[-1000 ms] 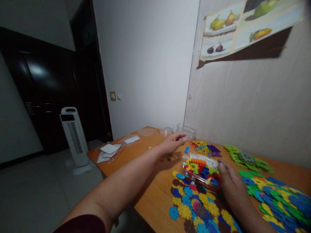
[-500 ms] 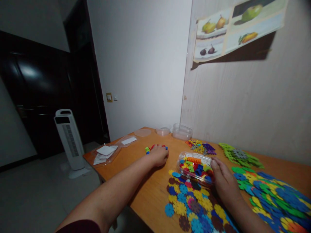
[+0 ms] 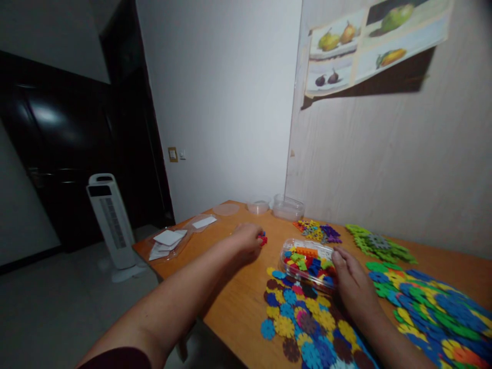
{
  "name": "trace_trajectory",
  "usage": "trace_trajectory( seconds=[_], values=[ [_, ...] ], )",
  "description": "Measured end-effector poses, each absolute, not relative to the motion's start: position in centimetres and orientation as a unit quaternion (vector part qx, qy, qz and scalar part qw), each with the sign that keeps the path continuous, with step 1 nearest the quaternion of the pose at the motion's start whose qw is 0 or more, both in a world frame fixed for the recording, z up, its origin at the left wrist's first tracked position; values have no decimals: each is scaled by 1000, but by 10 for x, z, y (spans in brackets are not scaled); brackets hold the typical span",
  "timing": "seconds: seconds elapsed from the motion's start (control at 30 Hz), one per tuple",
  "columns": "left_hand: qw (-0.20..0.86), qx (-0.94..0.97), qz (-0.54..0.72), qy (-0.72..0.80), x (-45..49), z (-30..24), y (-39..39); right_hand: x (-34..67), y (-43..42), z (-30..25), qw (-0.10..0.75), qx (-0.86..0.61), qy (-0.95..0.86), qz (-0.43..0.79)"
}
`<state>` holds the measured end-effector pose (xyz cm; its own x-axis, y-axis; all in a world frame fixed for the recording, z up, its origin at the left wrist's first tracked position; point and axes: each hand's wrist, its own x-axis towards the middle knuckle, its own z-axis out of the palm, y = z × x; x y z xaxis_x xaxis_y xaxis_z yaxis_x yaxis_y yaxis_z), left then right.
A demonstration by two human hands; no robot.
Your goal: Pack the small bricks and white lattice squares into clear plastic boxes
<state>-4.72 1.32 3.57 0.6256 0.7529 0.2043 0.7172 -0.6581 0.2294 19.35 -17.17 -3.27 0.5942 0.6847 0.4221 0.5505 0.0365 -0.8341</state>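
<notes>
My left hand [image 3: 248, 240] is over the far part of the table, its fingers curled down around small toy building bricks [image 3: 263, 239]. Red and blue ones show at its fingertips; the rest are hidden under the hand. My right hand [image 3: 354, 279] grips the right end of a clear plastic box [image 3: 285, 261], thumb on the rim. Inside the box lie loose bricks [image 3: 315, 266] in red, green, blue and yellow, a long orange piece [image 3: 306, 252] and a white printed paper.
Flower-shaped plastic discs [image 3: 284, 326] spread in front of the box. More discs [image 3: 434, 307], green pieces [image 3: 378, 243] and a small purple, yellow and orange pile [image 3: 317, 231] lie rightward. Clear containers [image 3: 288, 209] stand by the wall; papers [image 3: 169, 240] lie left.
My left hand has drawn its fingers together over the bricks, and those at its left side no longer show. My right hand and the box have stayed nearly still.
</notes>
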Motion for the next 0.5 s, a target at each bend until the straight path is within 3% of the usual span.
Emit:
trace_trajectory(
  seconds=[0.1, 0.23, 0.37, 0.43, 0.5],
  values=[
    [-32, 907, 73, 413, -58, 27, 6, 192, -172, -31, 567, -691, -444, 56],
    [-43, 904, 72, 420, -58, 22, 2, 192, -171, -31, 568, -693, -441, 48],
    [131, 874, 195, 426, -40, 31, 0, 193, -170, -32, 575, -684, -446, 51],
    [263, 849, 280, 362, -28, 42, 0, 192, -171, -31, 573, -687, -444, 54],
    [315, 827, 358, 296, -20, 51, 2, 191, -172, -30, 573, -687, -443, 55]
  ],
)
